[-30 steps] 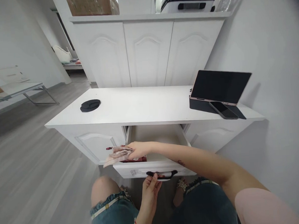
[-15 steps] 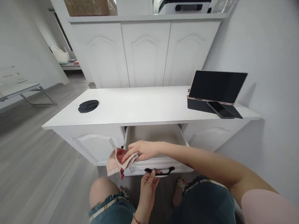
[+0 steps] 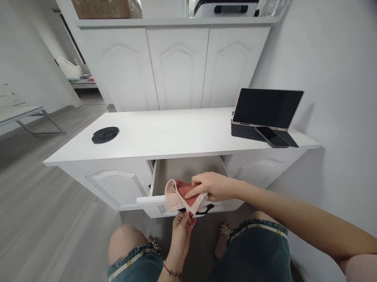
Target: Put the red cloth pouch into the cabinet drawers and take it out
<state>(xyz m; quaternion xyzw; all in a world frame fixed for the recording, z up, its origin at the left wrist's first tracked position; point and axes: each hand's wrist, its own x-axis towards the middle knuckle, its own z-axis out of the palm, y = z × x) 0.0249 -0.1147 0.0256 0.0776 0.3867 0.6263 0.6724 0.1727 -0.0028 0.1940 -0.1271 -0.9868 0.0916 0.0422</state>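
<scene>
Pink cloth [image 3: 186, 203] in right fingers [image 3: 196, 190], left fingers [image 3: 182, 220] around black drawer handle [image 3: 209, 208], dark tablet screen [image 3: 268, 108] beyond

The right hand [image 3: 207, 188], back upward, stretches its bent fingers leftward, and its forearm [image 3: 275, 208] slants off to the lower right. Below and left of that hand, the left hand [image 3: 183, 226] curls its fingers inward, the left forearm [image 3: 166, 276] rising steeply beneath it.
</scene>
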